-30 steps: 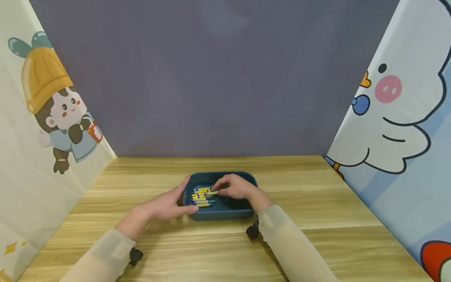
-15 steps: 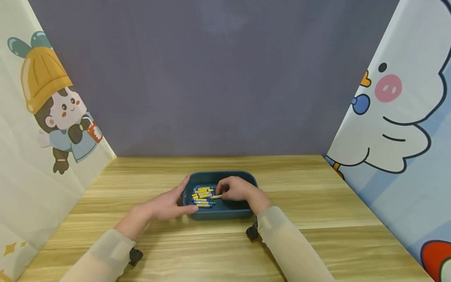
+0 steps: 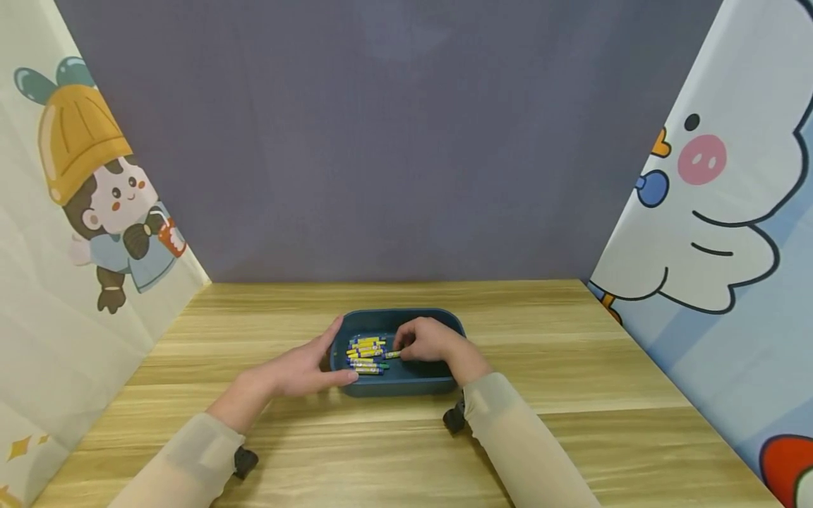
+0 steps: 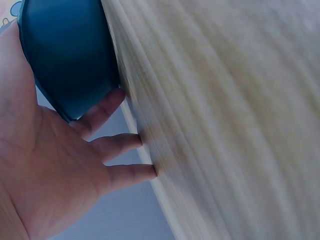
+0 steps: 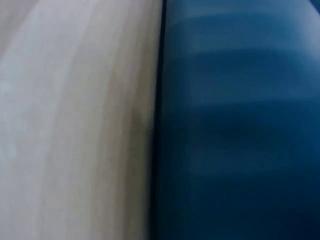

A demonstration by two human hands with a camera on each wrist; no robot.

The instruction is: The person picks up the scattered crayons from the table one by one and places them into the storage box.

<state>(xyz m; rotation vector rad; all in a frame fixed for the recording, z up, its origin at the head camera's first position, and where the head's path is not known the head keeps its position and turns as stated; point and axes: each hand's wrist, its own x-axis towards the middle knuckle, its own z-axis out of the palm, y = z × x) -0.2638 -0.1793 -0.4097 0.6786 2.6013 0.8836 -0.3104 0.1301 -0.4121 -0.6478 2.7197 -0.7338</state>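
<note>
A dark blue rectangular tray (image 3: 400, 387) stands on the table. Several yellow-wrapped crayons (image 3: 367, 343) lie side by side in its left half, one with a green tip. My left hand (image 3: 300, 368) spans the tray's left end, thumb over the front rim; in the left wrist view its spread fingers (image 4: 122, 177) are nearly straight, reaching the tray's side and the tabletop. Inside the tray, my right hand (image 3: 430, 340) pinches a single crayon (image 3: 392, 355) just right of the group; the fingers hide its right end. The right wrist view shows only the tray's outer wall (image 5: 240, 125) and the tabletop.
The wood-grain table (image 3: 356, 458) runs back to a grey panel (image 3: 394, 155). Side panels with cartoon prints flank it: a child in a yellow hat (image 3: 85, 141) on the left, a white bird (image 3: 730, 226) on the right.
My right hand has drawn its crayon slightly right and nearer to me, lowering it beside the group. My left hand and the tray have stayed in place.
</note>
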